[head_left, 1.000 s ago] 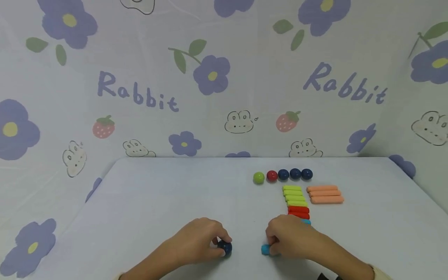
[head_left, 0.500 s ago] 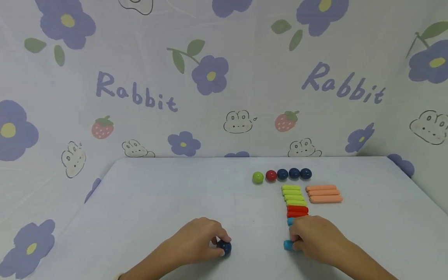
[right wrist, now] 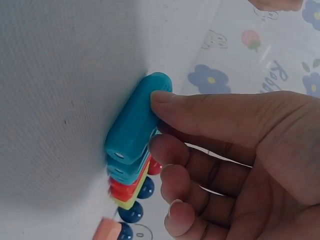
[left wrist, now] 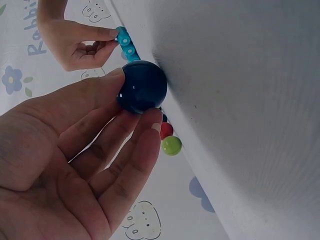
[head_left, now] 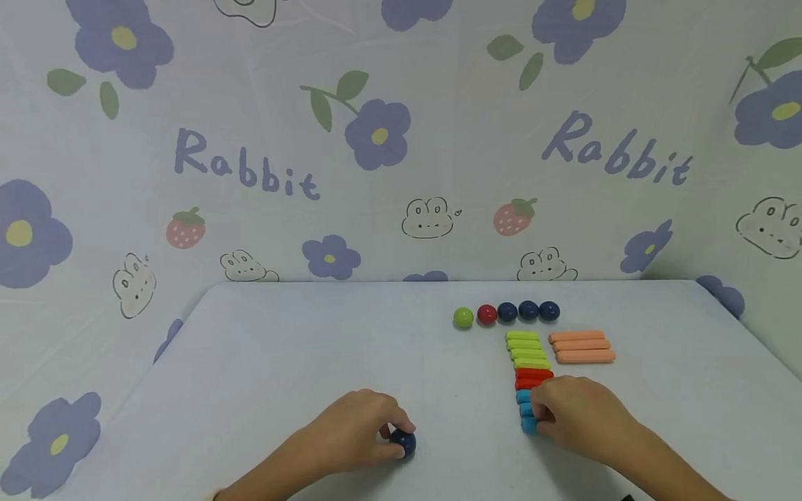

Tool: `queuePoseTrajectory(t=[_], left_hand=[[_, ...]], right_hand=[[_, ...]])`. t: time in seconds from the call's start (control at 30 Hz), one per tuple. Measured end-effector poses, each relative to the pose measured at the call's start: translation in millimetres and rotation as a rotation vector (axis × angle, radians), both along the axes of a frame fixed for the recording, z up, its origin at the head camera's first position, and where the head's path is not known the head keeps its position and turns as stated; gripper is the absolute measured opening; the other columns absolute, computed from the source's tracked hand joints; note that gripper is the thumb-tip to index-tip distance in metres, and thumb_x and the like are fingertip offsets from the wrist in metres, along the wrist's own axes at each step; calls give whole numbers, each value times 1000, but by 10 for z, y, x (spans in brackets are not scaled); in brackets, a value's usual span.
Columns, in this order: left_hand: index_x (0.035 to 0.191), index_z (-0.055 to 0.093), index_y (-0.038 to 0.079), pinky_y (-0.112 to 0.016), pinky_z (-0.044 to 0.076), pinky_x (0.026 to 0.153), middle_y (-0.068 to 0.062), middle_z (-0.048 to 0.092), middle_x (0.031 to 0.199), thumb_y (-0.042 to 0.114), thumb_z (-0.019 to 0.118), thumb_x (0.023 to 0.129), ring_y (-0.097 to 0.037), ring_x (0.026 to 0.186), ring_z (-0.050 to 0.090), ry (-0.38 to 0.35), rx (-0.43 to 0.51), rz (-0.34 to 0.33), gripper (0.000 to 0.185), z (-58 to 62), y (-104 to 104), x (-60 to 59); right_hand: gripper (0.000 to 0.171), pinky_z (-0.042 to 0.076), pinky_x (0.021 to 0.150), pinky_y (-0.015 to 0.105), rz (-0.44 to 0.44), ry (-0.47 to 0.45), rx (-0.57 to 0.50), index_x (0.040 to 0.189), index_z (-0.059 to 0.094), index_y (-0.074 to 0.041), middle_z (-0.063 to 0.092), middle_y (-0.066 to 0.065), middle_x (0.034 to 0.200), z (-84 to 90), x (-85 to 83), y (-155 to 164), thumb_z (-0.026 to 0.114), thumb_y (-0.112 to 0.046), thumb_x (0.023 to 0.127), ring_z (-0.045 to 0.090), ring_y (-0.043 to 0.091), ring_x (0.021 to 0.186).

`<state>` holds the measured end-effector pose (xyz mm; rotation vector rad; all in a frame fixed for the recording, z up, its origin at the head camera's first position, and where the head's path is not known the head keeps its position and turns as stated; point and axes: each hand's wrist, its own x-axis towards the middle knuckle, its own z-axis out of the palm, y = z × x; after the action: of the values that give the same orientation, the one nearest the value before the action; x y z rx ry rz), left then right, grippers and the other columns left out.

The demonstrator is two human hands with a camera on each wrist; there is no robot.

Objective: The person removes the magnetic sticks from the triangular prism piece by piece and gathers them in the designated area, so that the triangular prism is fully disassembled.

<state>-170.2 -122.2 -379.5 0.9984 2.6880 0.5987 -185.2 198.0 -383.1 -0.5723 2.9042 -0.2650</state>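
My left hand pinches a glossy dark blue ball between thumb and fingertips at the front middle of the table. In the left wrist view that ball fills the space at the fingertips. At the right, my right hand holds a light blue stick by thumb and index finger, at the near end of a column of sticks. The right wrist view shows the thumb on the side of this ridged blue stick, close against the other blue ones. My hand partly hides the blue sticks in the head view.
Red sticks and several yellow-green sticks continue the column towards the back. Three orange sticks lie to its right. Behind stand a green ball, a red ball and three dark blue balls in a row.
My right hand has carried the blue stick rightward and then back, up against the near end of the column. My left hand keeps its place on the dark blue ball.
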Motion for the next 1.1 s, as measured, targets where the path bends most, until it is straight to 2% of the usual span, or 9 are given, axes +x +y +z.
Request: queuePoseTrajectory(t=[0.17,0.27,0.37,0.43,0.53,0.63,0.77,0.9,1.1], left_hand=[[108,76,8,-17,50,75,6,70,99,12,81,85,5,76,60,-41,45,-5,24,-20,4,4],[118,72,7,-16,51,73,6,69,109,14,79,88,4,78,63,-202,164,-11,32,-42,11,7],[133,62,11,-18,53,77,3,64,127,15,77,91,2,88,66,-387,310,-7,45,-11,22,16],[139,57,15,-19,53,80,0,60,135,15,75,92,-2,96,67,-432,375,-3,50,39,16,23],[141,54,21,-19,52,82,-2,57,138,15,73,94,-6,103,66,-393,372,23,52,111,-3,12],[139,55,20,-19,53,82,-2,58,136,14,73,94,-9,104,67,-347,364,30,49,131,-27,1],[136,58,16,-18,53,81,-3,60,134,11,72,94,-11,104,67,-320,371,11,45,130,-40,5],[135,60,15,-18,52,80,-2,61,133,12,72,93,-9,103,67,-318,356,13,43,139,-40,-1],[134,61,15,-19,53,80,2,62,131,18,74,93,-8,104,65,-302,274,26,44,123,-49,-6]], right_hand=[[26,45,59,29,-12,-18,-6,76,62,-19,50,-7,64,-11,-7,-23,88,-14,77,48,13,64],[25,45,60,28,-11,-27,-39,81,64,-20,50,-8,65,-24,22,-53,88,-16,76,48,12,63],[26,43,60,27,51,-51,-131,89,66,-22,50,-10,69,-21,77,-71,88,-22,76,48,9,65],[32,44,58,26,103,-111,-207,99,67,-22,53,-11,75,-3,117,-86,89,-29,76,48,8,65],[48,47,59,25,165,-212,-285,114,67,-21,58,-10,88,9,154,-120,88,-38,75,50,8,67],[52,48,58,24,192,-233,-299,120,68,-19,59,-10,95,-8,176,-158,88,-37,76,51,8,67],[36,50,62,22,249,-137,-295,109,73,-16,60,-13,94,-40,181,-181,87,-23,77,52,3,70],[26,50,62,20,294,-25,-360,102,74,-15,59,-15,90,-39,170,-176,85,-13,78,52,1,69],[28,51,63,21,280,-30,-432,105,70,-17,61,-15,92,43,137,-118,84,-12,80,55,2,71]])
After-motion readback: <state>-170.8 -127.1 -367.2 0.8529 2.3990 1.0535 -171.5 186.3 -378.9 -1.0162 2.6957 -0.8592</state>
